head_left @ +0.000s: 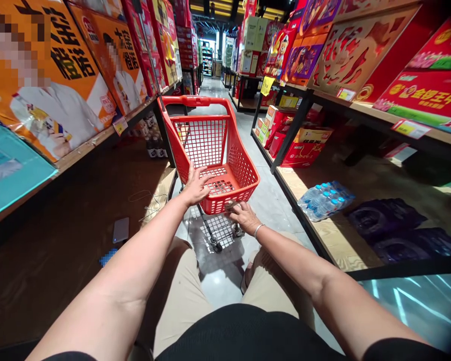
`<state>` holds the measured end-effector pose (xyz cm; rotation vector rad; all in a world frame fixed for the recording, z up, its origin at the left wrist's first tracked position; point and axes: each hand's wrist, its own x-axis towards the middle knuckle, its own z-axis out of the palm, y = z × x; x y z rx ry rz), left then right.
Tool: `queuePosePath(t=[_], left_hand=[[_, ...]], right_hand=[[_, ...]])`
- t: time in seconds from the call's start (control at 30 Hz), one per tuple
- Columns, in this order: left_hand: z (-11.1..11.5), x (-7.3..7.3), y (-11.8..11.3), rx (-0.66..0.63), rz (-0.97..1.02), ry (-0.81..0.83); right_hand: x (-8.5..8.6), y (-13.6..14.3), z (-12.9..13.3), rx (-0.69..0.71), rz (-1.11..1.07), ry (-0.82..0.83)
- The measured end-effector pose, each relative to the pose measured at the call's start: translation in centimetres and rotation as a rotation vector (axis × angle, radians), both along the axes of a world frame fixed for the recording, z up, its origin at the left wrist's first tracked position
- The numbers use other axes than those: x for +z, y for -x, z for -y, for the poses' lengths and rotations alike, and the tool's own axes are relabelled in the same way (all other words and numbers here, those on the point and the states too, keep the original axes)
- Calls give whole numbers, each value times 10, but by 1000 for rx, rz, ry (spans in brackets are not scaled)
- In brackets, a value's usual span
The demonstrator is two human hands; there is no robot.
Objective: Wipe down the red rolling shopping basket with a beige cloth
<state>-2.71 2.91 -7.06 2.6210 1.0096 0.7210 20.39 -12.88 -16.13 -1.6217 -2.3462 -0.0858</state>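
Note:
A red plastic shopping cart (244, 168) with grid walls stands in the aisle in front of my knees. My left hand (196, 188) is at the near left corner of its basket, fingers apart and reaching over the rim; whether it touches the rim I cannot tell. Low at the near wall of the basket is my right hand (245, 217), its fingers bent together around a small greyish thing (231, 204) too unclear to name. A bracelet circles the right wrist.
Shelves with stacked gift boxes (108, 65) line both sides. On the right lower shelf lie a shrink-wrapped pack of bottles (326, 199) and dark purple packs (387, 215). A phone-like slab (121, 230) and a thin wire (150, 198) lie on the left lower shelf.

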Motion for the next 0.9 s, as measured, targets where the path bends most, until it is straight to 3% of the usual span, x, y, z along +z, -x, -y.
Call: queuePosePath(t=[0.1, 0.2, 0.27, 0.43, 0.53, 0.7, 0.8, 0.9], left_hand=[[-1, -1, 1, -10, -3, 3], [1, -1, 1, -24, -5, -5], [5, -1, 1, -23, -4, -13], [12, -5, -2, 12, 14, -17], [12, -7, 0, 30, 30, -29], [13, -9, 2, 50, 58, -55], [17, -9, 1, 63, 37, -46], [21, -8, -1, 62, 26, -23]], right_hand=[[20, -1, -1, -2, -22, -110], [31, -8, -7, -108, -37, -238], [24, -10, -10, -157, -22, -261], [-22, 8, -9, -212, 25, -191], [-31, 23, -4, -218, -7, -177], [-1, 46, 1, 240, 22, -119], [23, 57, -4, 220, -21, -252], [28, 61, -12, 117, -61, -363]])
